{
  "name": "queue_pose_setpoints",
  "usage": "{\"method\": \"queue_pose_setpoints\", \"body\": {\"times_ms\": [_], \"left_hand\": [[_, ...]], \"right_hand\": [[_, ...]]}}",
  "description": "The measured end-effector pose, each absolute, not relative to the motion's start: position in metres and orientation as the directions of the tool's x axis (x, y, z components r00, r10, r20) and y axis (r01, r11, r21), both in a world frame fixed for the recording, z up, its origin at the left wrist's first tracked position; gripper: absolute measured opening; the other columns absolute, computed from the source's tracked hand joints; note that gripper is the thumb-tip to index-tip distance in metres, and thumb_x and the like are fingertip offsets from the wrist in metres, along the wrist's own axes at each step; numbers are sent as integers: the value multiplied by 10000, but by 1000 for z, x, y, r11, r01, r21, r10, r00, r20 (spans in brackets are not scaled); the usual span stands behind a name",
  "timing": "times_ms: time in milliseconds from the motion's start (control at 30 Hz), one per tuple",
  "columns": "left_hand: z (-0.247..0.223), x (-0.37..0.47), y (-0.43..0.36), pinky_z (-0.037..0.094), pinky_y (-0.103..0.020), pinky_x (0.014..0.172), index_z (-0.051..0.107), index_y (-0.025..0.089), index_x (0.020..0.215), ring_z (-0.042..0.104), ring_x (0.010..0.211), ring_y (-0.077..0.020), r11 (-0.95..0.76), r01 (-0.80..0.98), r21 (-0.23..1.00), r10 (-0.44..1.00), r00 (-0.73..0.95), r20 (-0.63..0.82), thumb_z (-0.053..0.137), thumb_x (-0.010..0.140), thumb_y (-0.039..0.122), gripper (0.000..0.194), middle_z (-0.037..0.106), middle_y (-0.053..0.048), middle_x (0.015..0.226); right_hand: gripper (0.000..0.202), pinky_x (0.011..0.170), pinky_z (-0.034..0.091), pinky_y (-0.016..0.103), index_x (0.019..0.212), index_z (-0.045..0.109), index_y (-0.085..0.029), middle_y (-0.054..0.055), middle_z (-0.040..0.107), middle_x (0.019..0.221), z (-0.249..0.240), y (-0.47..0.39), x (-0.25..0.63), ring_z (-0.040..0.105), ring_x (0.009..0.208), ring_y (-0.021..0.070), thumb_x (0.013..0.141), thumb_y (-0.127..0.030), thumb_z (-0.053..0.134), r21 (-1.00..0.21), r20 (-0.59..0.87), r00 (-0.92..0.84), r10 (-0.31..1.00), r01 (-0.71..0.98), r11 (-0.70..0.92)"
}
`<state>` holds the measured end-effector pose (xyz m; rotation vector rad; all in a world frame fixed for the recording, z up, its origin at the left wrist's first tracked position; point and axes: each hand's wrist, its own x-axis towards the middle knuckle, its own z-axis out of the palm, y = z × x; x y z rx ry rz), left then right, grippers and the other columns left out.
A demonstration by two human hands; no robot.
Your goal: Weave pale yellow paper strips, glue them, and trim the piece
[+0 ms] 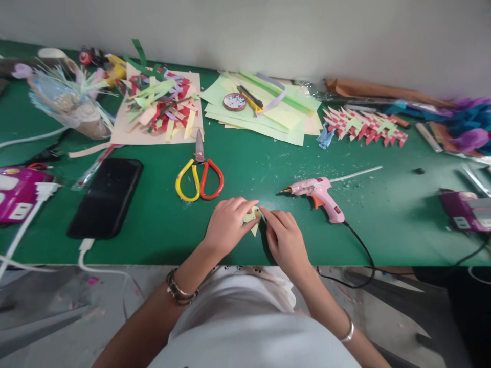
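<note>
Near the table's front edge, my left hand [229, 224] pinches a small pale yellow-green paper piece [254, 230] that looks folded. My right hand [286, 236] has its thumb and forefinger closed at the right edge of the same paper. Part of the piece is hidden behind my fingers. Just beyond my left hand lie scissors [206, 190] with one yellow and one red handle, blades pointing away. To the right of my right hand, a pink glue gun [325, 198] rests on its side, nozzle facing left, with a glue stick out of its back.
A black phone [105, 199] on a white cable lies at left. Behind are paper strips [164, 102], pale green sheets [264, 128] with a tape roll [234, 101] and a cutter [251, 99], and a red-and-white woven paper strip [364, 125]. Purple power strips [23, 191] flank the green table [253, 163].
</note>
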<state>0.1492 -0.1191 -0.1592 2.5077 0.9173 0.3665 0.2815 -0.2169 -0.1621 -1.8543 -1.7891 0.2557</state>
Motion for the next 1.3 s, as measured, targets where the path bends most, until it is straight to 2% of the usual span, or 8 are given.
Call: {"method": "queue_pose_setpoints", "body": {"times_ms": [400,733,1033,1300], "left_hand": [[-158,149,-120,387,-294,712,548,196,1108,562,857,-175,-662,536,524,664,744,77,579,832,303,297,615,-13,897],[-158,146,-121,396,-308,724,539,191,1116,555,884,-187,-688,524,501,647,756,98,566,837,312,305,616,-26,933],[-158,146,-121,392,-298,701,541,201,1101,559,850,-175,-687,506,522,646,753,121,542,853,321,276,610,-17,891],[-156,145,-121,391,-297,706,539,197,1113,557,848,-174,-689,512,514,646,755,113,563,839,318,300,607,-13,895]], "right_hand": [[372,708,470,352,1179,563,-143,106,569,920,-164,-214,279,460,801,211,884,-97,342,-415,223,75,972,909,25],[374,747,462,376,1219,515,-145,103,578,955,-165,-215,281,483,837,216,875,-126,368,-467,256,98,962,884,34],[385,705,471,374,1191,561,-171,110,561,926,-166,-214,278,471,802,216,875,-117,349,-393,246,68,967,919,35],[358,698,470,370,1155,581,-141,114,573,904,-165,-213,278,473,788,217,877,-122,356,-391,259,76,963,920,33]]}}
